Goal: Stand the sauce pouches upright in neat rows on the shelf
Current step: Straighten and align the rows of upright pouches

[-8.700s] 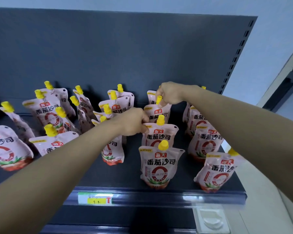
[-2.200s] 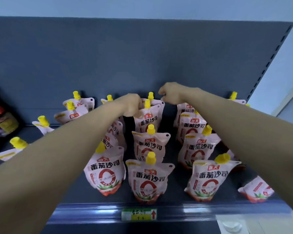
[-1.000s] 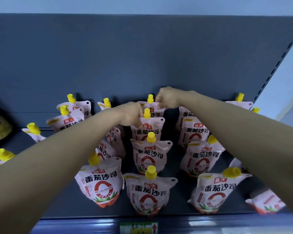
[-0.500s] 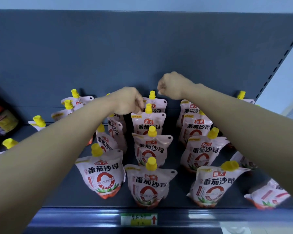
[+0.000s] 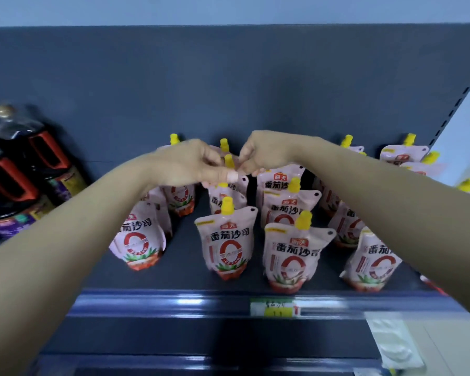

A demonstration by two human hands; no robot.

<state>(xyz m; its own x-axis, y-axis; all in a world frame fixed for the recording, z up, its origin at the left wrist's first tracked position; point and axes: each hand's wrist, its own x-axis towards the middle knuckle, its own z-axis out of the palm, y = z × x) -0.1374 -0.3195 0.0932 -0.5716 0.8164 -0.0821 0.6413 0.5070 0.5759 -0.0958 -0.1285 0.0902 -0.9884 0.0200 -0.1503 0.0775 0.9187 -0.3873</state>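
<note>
Evidently both hands are busy with a single pouch toward the back edge of the shelf [image 5: 185, 278], about midway along it. The left hand [image 5: 193, 165] and the right hand [image 5: 267, 153] meet over the rear pouch [image 5: 238, 170], of which little more than the yellow cap [image 5: 228, 161] and a strip of top seam shows between the knuckles. Each grip is closed in a pinch. The left thumb presses against curled fingers on the seam left of the cap, and the right fingertips [image 5: 255, 171] curl down onto the seam on the other side, though blur hides how firmly that one bites. Holding the pouch by its two upper corners looks deliberate: a soft bag steered from the top can probably be squared up and set on its base without knocking its neighbours. The other sauce pouches [image 5: 225, 245] stand upright in files running from the front edge toward the back panel [image 5: 228, 85], labels facing out, presumably so they read from the aisle. The file nearest the left edge leans a little and sits apart from the next. At the right edge a few pouches are cropped and their pose is unclear. Dark bottles [image 5: 25, 169] stand at the left end, and a price tag [image 5: 276, 308] sits on the front rail [image 5: 174, 301].
</note>
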